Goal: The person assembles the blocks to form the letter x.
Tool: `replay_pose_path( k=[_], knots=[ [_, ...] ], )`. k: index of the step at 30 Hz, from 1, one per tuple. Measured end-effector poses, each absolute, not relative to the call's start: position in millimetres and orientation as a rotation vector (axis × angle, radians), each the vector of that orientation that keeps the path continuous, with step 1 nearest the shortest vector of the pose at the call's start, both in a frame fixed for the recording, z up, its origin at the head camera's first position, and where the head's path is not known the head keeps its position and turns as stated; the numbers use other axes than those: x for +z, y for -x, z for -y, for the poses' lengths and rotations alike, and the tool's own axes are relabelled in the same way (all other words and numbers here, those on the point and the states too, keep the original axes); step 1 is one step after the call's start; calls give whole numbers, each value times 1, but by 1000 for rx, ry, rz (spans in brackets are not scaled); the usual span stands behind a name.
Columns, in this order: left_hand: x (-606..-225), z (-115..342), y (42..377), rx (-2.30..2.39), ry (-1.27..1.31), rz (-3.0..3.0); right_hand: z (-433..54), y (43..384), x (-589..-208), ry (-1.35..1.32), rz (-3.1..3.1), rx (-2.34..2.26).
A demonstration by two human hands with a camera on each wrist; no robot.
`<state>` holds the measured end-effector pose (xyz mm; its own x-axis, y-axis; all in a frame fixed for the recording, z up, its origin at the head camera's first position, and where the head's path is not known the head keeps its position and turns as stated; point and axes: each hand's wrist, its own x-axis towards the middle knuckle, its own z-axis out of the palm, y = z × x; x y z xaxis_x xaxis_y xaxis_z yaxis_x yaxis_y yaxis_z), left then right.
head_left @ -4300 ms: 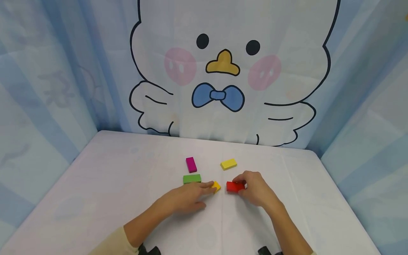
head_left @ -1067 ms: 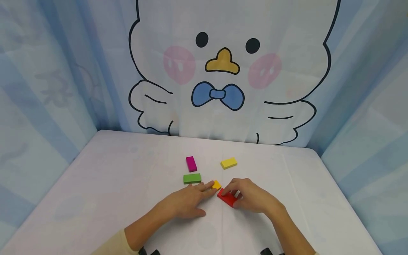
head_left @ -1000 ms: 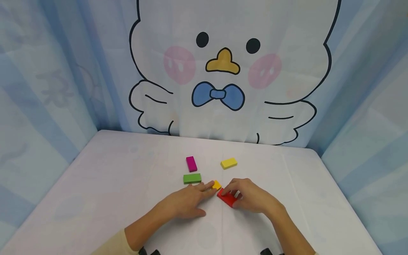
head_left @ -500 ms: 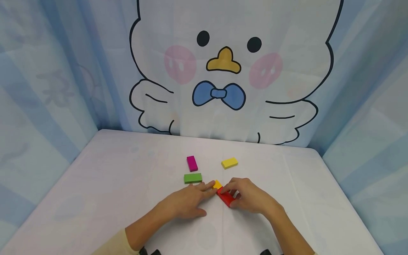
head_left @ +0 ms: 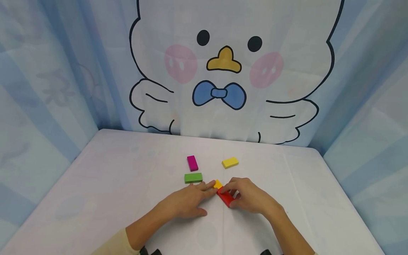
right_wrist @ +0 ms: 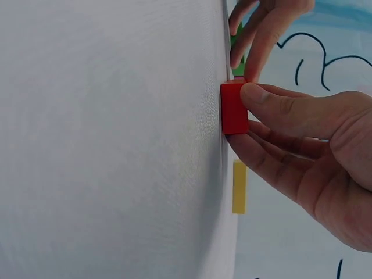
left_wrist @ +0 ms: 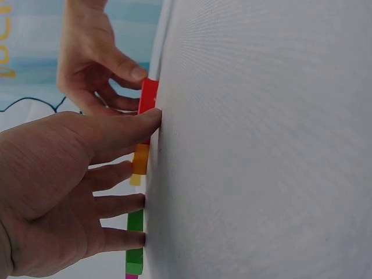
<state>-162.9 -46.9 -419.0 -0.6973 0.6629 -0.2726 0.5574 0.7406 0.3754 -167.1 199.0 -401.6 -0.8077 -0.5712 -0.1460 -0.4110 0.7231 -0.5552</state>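
My right hand [head_left: 253,196] pinches a red block [head_left: 225,198] that lies slantwise on the table. In the right wrist view, the thumb and fingers hold the red block [right_wrist: 233,111] at its near end. The block's far end meets a small orange-yellow block [head_left: 218,184], partly covered by fingers. With its fingers stretched out, my left hand [head_left: 188,201] rests on the table, fingertips at the orange-yellow block. The left wrist view shows the orange-yellow block [left_wrist: 140,159] below the red block [left_wrist: 149,93], beyond the left thumb and fingers.
A green block [head_left: 193,178] lies just beyond the left hand's fingers. Farther back are a magenta block [head_left: 192,163] on the left and a yellow block [head_left: 230,163] on the right. Behind the white-covered table [head_left: 127,170] hangs a curtain [head_left: 220,120] with a cartoon print.
Over the earlier frames, the right hand moved the red block left and nearer, turning it slantwise. Lately its end came against the orange-yellow block. The left hand stayed nearly still.
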Motion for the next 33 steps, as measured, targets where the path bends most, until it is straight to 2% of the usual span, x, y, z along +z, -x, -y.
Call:
replay_pose_path(
  k=[33],
  knots=[
    [-418, 47, 162, 379, -940, -2548, -198, 168, -401, 762, -2615, -750]
  ],
)
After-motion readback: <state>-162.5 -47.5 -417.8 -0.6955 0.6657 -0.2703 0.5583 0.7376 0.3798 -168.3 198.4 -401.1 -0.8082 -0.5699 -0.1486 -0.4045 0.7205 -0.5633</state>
